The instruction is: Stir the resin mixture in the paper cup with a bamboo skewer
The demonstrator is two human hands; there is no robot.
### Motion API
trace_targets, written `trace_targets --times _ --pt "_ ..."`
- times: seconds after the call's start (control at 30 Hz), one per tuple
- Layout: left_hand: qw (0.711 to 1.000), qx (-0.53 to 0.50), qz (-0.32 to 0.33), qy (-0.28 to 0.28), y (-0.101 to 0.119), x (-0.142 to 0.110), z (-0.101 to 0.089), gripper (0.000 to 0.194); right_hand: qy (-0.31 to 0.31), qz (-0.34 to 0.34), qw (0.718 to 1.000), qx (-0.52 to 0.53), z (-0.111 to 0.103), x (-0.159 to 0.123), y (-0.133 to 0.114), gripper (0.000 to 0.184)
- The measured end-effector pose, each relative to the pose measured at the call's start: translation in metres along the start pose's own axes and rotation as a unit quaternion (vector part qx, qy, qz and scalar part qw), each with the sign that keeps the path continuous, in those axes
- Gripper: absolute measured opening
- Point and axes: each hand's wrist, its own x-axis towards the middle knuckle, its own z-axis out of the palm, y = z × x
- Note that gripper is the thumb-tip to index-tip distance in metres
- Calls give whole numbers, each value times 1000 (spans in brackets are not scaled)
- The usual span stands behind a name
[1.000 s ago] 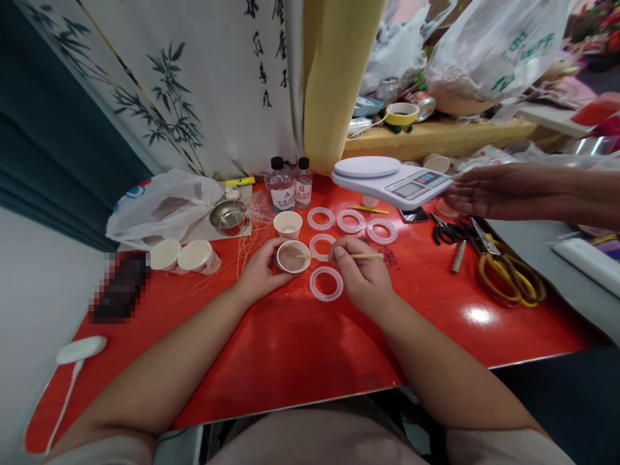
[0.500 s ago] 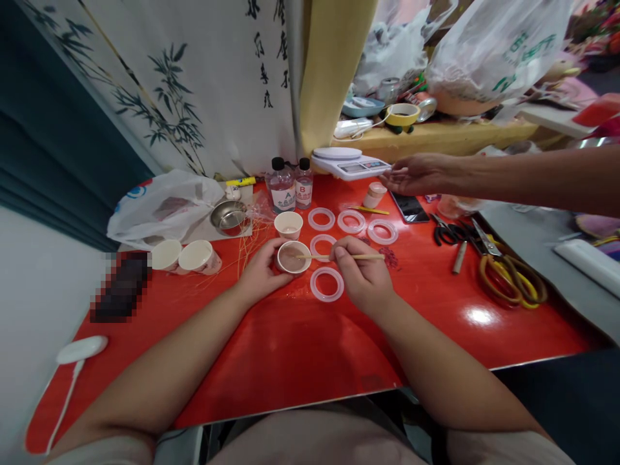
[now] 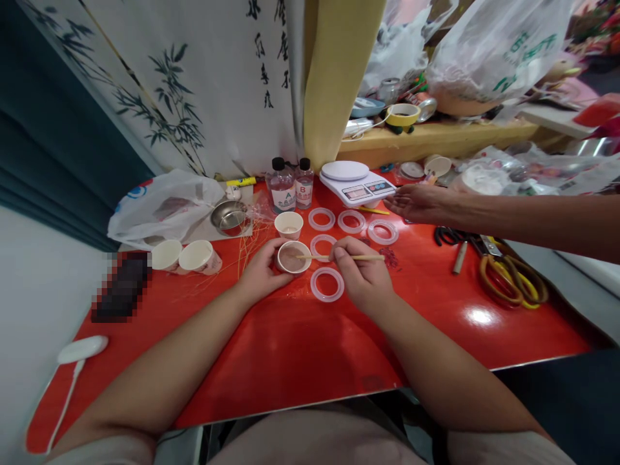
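Note:
My left hand (image 3: 264,274) curls around a white paper cup (image 3: 282,269) holding a cloudy brownish-pink liquid. Between the fingers of my right hand (image 3: 363,274) is a thin wooden stick (image 3: 320,257), its far end dipped into that liquid. Just behind this cup stands another paper cup (image 3: 289,223). Clear silicone ring moulds lie close to my hands, one mould (image 3: 327,285) in front and another mould (image 3: 316,248) partly behind my right fingers. Several more, such as this ring mould (image 3: 321,219), lie farther back.
A co-worker's hand (image 3: 416,199) reaches in from the right, gripping a white kitchen scale (image 3: 346,171). Bottles marked A (image 3: 283,194) and B (image 3: 304,187) stand at the back. Scissors (image 3: 508,278) lie right; two paper cups (image 3: 196,256), a steel bowl (image 3: 227,216) and a plastic bag (image 3: 159,206) are left.
The co-worker's hand has brought the scale nearer and slightly right, so it now hides the small jar and most of the phone. My hands, the cup and the stick look unmoved.

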Motion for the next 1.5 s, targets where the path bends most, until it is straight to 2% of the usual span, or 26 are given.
trace_targets --times 1.03,1.13,1.27,1.4,1.5 --pt "1000 7 2 1 -1 0 0 66 -3 -3 1000 11 1 0 -2 26" --pt "1000 7 4 2 -4 0 0 67 22 -6 999 22 -4 -2 -7 27" --pt "1000 7 3 4 -6 0 0 68 70 25 995 68 -10 -2 -11 31" --pt "1000 7 2 5 -3 -1 0 68 21 77 991 108 -6 5 -5 27" --pt "1000 8 2 9 -1 -1 0 69 2 140 976 169 -2 14 4 24"
